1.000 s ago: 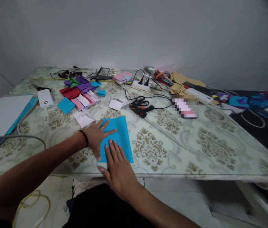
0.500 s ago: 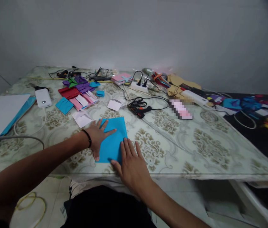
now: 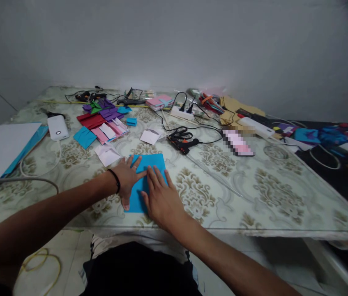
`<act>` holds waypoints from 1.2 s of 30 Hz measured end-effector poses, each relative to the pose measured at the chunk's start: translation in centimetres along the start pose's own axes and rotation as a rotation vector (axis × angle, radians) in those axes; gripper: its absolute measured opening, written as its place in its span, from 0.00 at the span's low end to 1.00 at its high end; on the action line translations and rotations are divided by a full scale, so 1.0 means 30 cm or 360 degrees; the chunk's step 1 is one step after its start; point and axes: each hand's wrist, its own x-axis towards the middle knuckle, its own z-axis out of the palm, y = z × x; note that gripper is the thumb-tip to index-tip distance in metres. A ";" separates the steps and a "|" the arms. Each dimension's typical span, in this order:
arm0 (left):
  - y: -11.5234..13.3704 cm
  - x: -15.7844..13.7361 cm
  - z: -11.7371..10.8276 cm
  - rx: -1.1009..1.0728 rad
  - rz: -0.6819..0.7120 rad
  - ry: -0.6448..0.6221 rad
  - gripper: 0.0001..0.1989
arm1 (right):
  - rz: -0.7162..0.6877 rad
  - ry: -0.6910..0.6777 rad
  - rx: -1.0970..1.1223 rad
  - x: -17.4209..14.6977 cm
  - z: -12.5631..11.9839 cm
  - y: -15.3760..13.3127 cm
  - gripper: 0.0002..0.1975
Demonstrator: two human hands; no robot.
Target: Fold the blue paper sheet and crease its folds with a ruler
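Note:
A sheet of blue paper (image 3: 138, 193) lies flat near the table's front edge. My left hand (image 3: 127, 179) presses on its left side with the fingers spread, a ring on one finger and a dark band at the wrist. Stretched out flat, my right hand (image 3: 162, 197) rests on the paper's right part and covers some of its right edge. A white folded paper (image 3: 107, 155) lies just beyond my left hand. Further back is another white folded paper (image 3: 149, 136). Past the sheet's far right corner lies a black glue gun (image 3: 183, 144) beside black-handled scissors (image 3: 180, 133).
At the left are a white power bank (image 3: 58, 127) with a cable and a stack of paper sheets (image 3: 7, 144). Red, pink, purple and blue folded papers (image 3: 90, 120) lie at the back left. A power strip (image 3: 182, 113) and a blurred-out phone (image 3: 238, 142) are towards the right.
My right hand has slid left and away from me, from the paper's right edge further onto the sheet. My left hand stays in place on the paper. The view has shifted slightly.

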 end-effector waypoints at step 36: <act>0.019 -0.010 -0.021 0.0131 -0.0060 -0.0082 0.85 | 0.0123 0.0111 0.0006 0.114 0.085 0.143 0.34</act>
